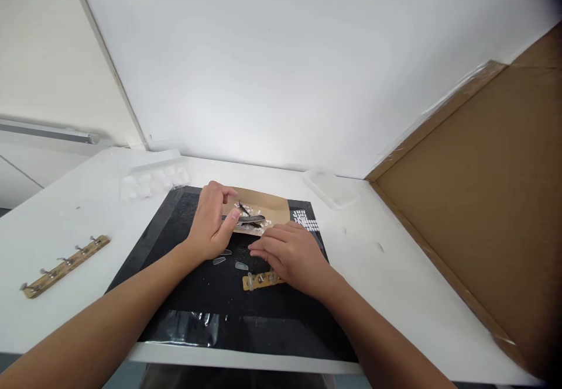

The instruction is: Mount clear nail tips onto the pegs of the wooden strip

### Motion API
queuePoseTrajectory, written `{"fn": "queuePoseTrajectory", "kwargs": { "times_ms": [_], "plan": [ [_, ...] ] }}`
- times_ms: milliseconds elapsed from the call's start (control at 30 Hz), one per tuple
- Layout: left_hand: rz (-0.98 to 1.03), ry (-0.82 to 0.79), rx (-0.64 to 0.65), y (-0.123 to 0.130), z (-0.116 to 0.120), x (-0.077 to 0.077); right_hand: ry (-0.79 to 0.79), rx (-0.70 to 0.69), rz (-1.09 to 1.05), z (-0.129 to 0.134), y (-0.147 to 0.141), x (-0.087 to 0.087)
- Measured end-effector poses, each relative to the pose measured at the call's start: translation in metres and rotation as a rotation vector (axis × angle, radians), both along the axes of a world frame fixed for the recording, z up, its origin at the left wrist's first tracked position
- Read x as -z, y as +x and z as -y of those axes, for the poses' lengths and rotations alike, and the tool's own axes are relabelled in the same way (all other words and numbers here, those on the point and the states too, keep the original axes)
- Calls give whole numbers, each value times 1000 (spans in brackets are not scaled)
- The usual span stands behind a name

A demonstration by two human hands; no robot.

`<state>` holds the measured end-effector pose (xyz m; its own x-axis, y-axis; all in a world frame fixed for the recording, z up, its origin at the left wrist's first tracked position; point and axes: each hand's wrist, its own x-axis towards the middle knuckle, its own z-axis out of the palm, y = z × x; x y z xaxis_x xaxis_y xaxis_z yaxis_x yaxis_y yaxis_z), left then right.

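My left hand [213, 219] is over the left edge of a brown paper sheet [274, 202], thumb and forefinger apart. Its thumb overlaps a grey curved strip, like a nail file [252, 219], lying among small white pieces on the paper. Just right of centre, my right hand [292, 251] is closed, fingertips together; what they pinch, if anything, cannot be made out. Under it lies a short wooden strip [263, 280] with metal pegs and clear nail tips, its right end hidden by the hand. Loose clear nail tips [241, 265] rest between the hands.
A black mat [193, 295] covers the middle of the white table. Rows of small white squares [305, 220] lie at its right. A longer pegged wooden strip [65, 266] lies left. Clear plastic trays [331, 187] stand behind; a cardboard panel [474, 202] rises at right.
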<state>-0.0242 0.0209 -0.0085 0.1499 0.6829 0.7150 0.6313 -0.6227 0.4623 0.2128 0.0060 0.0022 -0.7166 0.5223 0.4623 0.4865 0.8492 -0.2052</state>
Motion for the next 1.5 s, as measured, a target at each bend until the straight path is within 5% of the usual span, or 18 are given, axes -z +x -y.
{"fn": "queuePoseTrajectory", "kwargs": {
  "times_ms": [333, 733, 1000, 1167, 1500],
  "plan": [
    [36, 15, -71, -4, -7, 5, -190, -213, 311, -18, -32, -19],
    [47, 57, -84, -12, -10, 4, -354, -108, 462, -28, -51, -17],
    [-5, 17, -88, -12, -8, -1, -477, -200, 477, -30, -53, -20],
    [-166, -95, -53, -14, -7, -6, -653, -173, 182, -37, -43, -24],
    [-494, -186, -23, -7, -6, -5, -704, 225, -507, -63, 17, -9]
  ]
}}
